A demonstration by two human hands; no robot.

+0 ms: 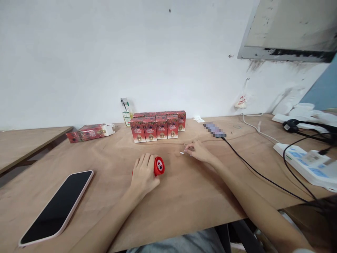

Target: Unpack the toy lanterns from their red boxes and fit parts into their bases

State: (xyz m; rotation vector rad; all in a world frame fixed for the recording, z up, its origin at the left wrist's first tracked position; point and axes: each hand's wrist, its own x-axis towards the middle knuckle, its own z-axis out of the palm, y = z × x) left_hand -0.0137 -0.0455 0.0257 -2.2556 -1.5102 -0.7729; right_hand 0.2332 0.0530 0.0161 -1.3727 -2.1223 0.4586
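My left hand (143, 173) is wrapped over a red round-ended container (159, 166) that lies on its side on the table. Its flat end, with a white and dark print, faces right; the rest is under my fingers. Farther right, my right hand (198, 151) is closed in a pinch low over the wood. A tiny white piece (181, 153) shows right at its fingertips; what exactly the pinch holds is too small to tell. Beyond both hands, several small red printed boxes (161, 127) stand upright in rows.
At left lie a phone (56, 207) and an opened red carton (91, 133). A clear bottle (126, 114) stands by the wall. To the right are another phone (214, 130) on a black cable (249, 168), and a white power strip (306, 163) with plugs and cords.
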